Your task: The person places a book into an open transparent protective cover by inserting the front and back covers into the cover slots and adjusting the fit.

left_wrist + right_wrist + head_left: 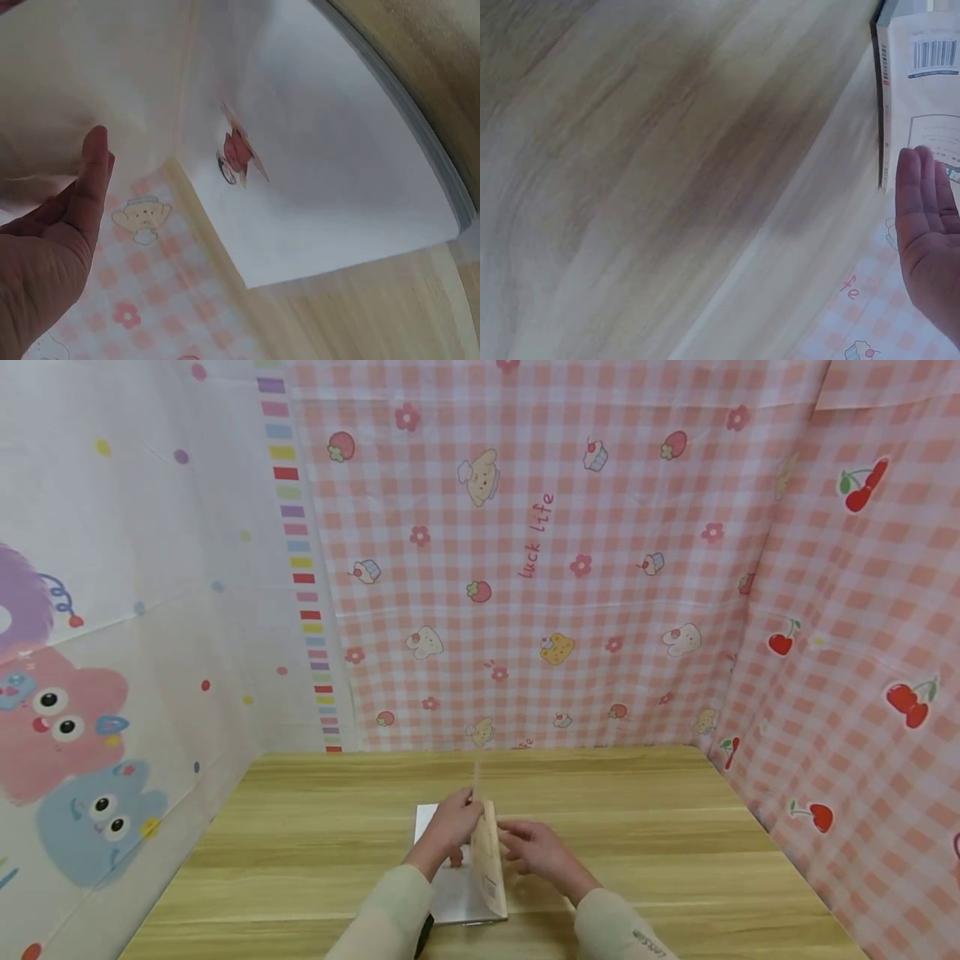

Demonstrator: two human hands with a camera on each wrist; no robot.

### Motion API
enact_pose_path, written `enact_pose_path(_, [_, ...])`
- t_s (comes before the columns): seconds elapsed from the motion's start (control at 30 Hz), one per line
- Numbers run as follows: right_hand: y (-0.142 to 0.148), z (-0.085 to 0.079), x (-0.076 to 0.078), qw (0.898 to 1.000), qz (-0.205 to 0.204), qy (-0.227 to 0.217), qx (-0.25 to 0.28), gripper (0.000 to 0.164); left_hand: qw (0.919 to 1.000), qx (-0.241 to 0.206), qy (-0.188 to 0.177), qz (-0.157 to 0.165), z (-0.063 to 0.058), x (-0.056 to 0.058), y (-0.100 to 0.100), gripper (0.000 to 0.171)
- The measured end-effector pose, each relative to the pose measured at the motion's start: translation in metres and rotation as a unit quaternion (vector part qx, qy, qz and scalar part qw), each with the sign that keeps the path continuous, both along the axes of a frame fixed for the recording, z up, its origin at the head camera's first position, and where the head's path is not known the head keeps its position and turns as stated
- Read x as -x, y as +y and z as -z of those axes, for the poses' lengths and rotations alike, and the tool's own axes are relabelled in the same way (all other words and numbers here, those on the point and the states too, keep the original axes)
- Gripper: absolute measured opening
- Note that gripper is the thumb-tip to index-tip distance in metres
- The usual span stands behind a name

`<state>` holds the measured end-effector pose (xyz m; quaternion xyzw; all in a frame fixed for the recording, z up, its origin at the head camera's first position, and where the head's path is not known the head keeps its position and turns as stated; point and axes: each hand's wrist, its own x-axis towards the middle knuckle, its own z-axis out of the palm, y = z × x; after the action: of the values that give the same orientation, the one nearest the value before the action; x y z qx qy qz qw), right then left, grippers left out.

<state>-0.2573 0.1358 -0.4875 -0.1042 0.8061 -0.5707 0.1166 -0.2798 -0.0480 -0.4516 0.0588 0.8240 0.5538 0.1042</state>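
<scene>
A book [461,893] lies on the wooden table, its white page [322,150] carrying a small reddish-brown printed picture. Its pale cover [487,860] stands up along the right side, and a barcode [934,54] shows on the outer face. At the upper edge of the raised part, my left hand [453,822] holds it; a thin pale sheet [97,67] rises beside those fingers and veils some of them. My right hand [542,853] is just right of the cover, its fingers [911,184] straight and side by side, with the palm in view.
The wood-grained table [637,793] extends around the book. A pink checked cloth [600,610] hangs behind it, a cherry-print cloth [847,693] on the right and a white cartoon-print cloth [225,635] on the left. A dark object [424,935] shows beside the left sleeve.
</scene>
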Motion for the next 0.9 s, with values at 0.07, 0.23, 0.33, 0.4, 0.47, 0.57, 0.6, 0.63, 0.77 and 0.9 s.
enact_pose_path(0.07, [-0.001,0.004,0.001,1.000,0.004,0.020,-0.024,0.044,0.9998,-0.001,0.022,0.000,0.001,0.001,-0.006,0.044])
enact_pose_path(0.23, [-0.002,0.012,0.001,0.988,0.002,0.101,-0.113,0.038,0.9991,-0.010,0.039,-0.011,0.003,0.002,-0.019,0.047])
enact_pose_path(0.33, [-0.005,0.013,-0.001,0.974,-0.007,0.148,-0.172,0.035,0.9991,-0.011,0.032,-0.024,0.006,0.003,-0.026,0.054])
enact_pose_path(0.4, [-0.007,0.013,-0.004,0.966,-0.013,0.166,-0.200,0.035,0.9987,-0.008,0.036,-0.035,0.008,0.004,-0.030,0.061])
enact_pose_path(0.47, [-0.009,0.013,-0.006,0.957,-0.018,0.185,-0.223,0.035,0.9979,0.000,0.042,-0.049,0.011,0.005,-0.034,0.067])
enact_pose_path(0.57, [-0.012,0.015,-0.008,0.944,-0.019,0.211,-0.254,0.035,0.9950,0.026,0.063,-0.073,0.014,0.005,-0.039,0.073])
enact_pose_path(0.6, [-0.013,0.015,-0.008,0.938,-0.021,0.222,-0.265,0.035,0.9939,0.034,0.069,-0.079,0.015,0.005,-0.040,0.075])
enact_pose_path(0.63, [-0.014,0.016,-0.009,0.933,-0.022,0.229,-0.276,0.035,0.9926,0.044,0.076,-0.084,0.017,0.004,-0.042,0.077])
enact_pose_path(0.77, [-0.016,0.019,-0.010,0.916,-0.033,0.245,-0.317,0.034,0.9893,0.071,0.089,-0.091,0.024,0.001,-0.048,0.080])
enact_pose_path(0.9, [-0.018,0.021,-0.011,0.904,-0.046,0.249,-0.345,0.035,0.9835,0.129,0.083,-0.096,0.032,-0.003,-0.054,0.073])
